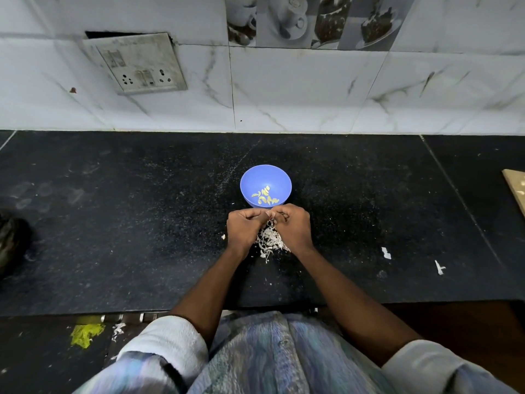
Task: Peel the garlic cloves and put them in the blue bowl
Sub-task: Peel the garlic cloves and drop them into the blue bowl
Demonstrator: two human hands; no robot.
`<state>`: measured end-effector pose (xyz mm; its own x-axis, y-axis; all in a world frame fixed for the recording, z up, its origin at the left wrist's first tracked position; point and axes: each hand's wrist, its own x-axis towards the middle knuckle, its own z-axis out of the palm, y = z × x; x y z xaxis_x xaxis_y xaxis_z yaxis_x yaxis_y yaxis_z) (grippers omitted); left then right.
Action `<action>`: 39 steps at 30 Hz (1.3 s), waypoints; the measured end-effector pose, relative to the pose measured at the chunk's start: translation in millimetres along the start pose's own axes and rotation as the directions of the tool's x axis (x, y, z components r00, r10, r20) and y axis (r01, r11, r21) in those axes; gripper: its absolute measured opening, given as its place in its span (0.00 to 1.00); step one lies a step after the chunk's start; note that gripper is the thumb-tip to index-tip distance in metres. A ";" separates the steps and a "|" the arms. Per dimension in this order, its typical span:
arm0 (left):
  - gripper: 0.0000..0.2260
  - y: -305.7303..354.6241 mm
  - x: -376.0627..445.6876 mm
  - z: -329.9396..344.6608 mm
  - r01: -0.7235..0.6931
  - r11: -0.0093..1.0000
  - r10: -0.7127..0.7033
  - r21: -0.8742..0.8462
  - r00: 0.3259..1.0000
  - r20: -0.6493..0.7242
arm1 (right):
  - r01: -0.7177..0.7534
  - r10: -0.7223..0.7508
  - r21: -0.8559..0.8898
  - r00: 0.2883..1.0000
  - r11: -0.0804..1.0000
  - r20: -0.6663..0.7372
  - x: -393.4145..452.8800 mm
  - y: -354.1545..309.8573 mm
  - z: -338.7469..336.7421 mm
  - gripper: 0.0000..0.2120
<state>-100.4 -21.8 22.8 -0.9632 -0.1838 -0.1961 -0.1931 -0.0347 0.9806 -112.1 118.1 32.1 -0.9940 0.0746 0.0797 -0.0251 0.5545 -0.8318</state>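
Note:
A blue bowl stands on the black counter with several peeled yellowish garlic cloves in its bottom. Just in front of it, my left hand and my right hand are held together with fingers curled, fingertips meeting around a small garlic clove that is mostly hidden between them. Under the hands lies a heap of white garlic skins.
The black stone counter runs to a tiled wall with a socket plate. A dark object sits at the left edge, a wooden board corner at the right. White scraps lie on the counter right of my hands.

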 end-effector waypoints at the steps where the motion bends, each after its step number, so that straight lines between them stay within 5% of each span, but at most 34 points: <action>1: 0.03 -0.3 -0.6 0.0 -0.001 1.000 0.001 -0.005 1.000 0.001 | -0.004 0.003 0.007 1.000 1.000 0.010 0.3 1.0 -0.4 0.04; 9: 0.04 -4.7 -4.0 -0.4 0.028 0.999 -0.027 0.024 1.000 -0.014 | -0.088 0.071 0.171 0.992 0.981 0.107 -4.0 3.0 -2.6 0.08; 17: 0.06 0.0 -3.2 0.5 0.015 0.991 -0.008 0.134 0.999 -0.054 | -0.379 0.323 0.519 0.925 0.766 0.199 -6.1 -7.3 1.9 0.05; 27: 0.05 1.2 -8.6 -2.2 0.004 0.986 0.001 0.166 1.000 -0.029 | -0.448 0.399 0.530 0.892 0.721 0.211 -5.5 -2.0 0.0 0.06; 39: 0.13 4.4 -7.7 -7.7 -0.012 0.841 0.019 0.541 1.000 -0.007 | -0.346 0.298 0.389 0.937 0.854 0.180 -5.5 6.1 -2.2 0.05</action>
<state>-92.3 -28.1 28.6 -0.9653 -0.1916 -0.1777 -0.2521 0.5047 0.8256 -106.6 122.9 27.8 -0.9584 0.0864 -0.2720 0.2813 0.1257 -0.9514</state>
